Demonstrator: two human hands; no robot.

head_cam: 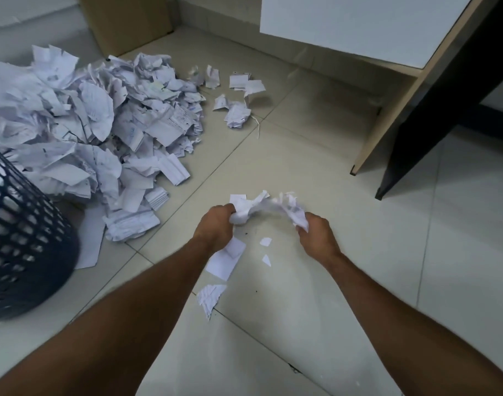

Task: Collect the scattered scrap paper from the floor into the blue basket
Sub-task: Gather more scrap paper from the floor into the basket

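Note:
My left hand [216, 227] and my right hand [318, 235] both grip a crumpled bunch of white scrap paper [268, 208] just above the tiled floor. A big heap of torn and crumpled paper [96, 130] lies at the left. The dark blue mesh basket [21, 238] stands tilted at the left edge, next to the heap. Loose scraps lie below my hands: a flat sheet [223, 262], a torn lined piece [210, 298] and two tiny bits [266, 251]. More scraps [236, 110] lie beyond the heap.
A desk with a white panel [344, 27] and a pale wooden side [387, 121] stands at the upper right, with a black leg [433, 110] reaching the floor. A cardboard box [124, 21] sits against the wall behind the heap.

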